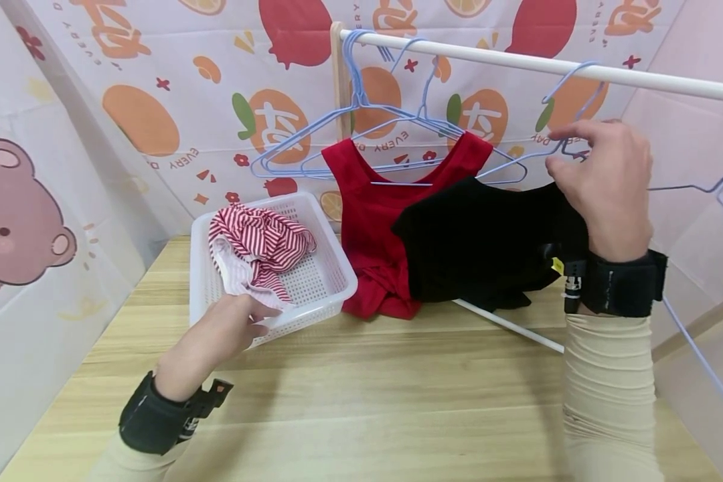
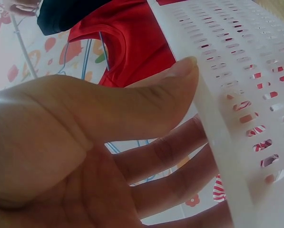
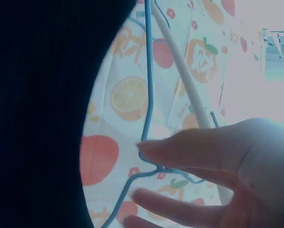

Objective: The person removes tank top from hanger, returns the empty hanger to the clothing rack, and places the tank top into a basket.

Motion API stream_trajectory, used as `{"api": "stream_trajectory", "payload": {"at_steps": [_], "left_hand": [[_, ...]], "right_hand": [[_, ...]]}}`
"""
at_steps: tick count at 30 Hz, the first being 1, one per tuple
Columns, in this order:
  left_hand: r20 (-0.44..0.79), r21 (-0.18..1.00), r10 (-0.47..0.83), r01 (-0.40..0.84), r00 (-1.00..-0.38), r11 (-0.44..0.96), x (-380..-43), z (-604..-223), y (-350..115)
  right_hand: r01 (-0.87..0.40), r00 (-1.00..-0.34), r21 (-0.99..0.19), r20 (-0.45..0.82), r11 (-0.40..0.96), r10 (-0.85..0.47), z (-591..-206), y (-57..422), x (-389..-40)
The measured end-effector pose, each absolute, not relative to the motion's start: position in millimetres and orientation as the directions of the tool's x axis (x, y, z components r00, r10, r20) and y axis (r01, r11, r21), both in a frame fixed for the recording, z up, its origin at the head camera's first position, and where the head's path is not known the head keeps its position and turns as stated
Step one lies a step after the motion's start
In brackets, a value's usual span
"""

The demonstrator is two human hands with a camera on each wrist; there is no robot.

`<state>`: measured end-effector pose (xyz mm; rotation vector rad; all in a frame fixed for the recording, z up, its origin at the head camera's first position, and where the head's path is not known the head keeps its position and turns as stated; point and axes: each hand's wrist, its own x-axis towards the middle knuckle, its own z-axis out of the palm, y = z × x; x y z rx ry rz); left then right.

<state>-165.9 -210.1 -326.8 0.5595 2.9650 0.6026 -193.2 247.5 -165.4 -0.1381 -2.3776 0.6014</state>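
Note:
At the front rim of a white perforated basket (image 1: 313,309), my left hand (image 1: 231,328) grips the edge, thumb on one side and fingers on the other. Inside lies a crumpled red-and-white striped garment (image 1: 265,234). My right hand (image 1: 614,181) is raised at the neck of a blue wire hanger (image 3: 149,95), thumb and fingers spread apart around it. The hanger's hook is over the rail. From it hangs a black sleeveless top (image 1: 488,234), overlapping a red sleeveless top (image 1: 367,234) on another hanger.
A white rail (image 1: 518,61) on a wooden post (image 1: 339,80) crosses above the table (image 1: 361,408). Several more blue hangers (image 1: 289,144) hang at its left, another (image 1: 699,348) at the far right. A lower white bar (image 1: 512,325) runs behind the black top. Printed cloth covers the walls.

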Motion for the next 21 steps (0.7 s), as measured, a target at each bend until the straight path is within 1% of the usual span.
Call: {"api": "stream_trajectory", "payload": {"at_steps": [4, 9, 16, 21], "left_hand": [[0.018, 0.387, 0.367, 0.345, -0.930, 0.855, -166, -328, -210], [0.005, 0.389, 0.352, 0.326, -0.936, 0.861, -165, -327, -208], [0.012, 0.385, 0.364, 0.340, -0.931, 0.858, -166, -327, -211], [0.024, 0.388, 0.368, 0.348, -0.930, 0.853, -165, -327, -210]], "right_hand": [[-0.031, -0.832, -0.429, 0.512, 0.903, 0.215, -159, 253, -194], [-0.002, -0.867, -0.410, 0.455, 0.912, 0.203, -154, 253, -194], [-0.017, -0.884, -0.356, 0.443, 0.934, 0.153, -148, 253, -197], [-0.032, -0.881, -0.361, 0.451, 0.932, 0.144, -145, 254, -199]]}}
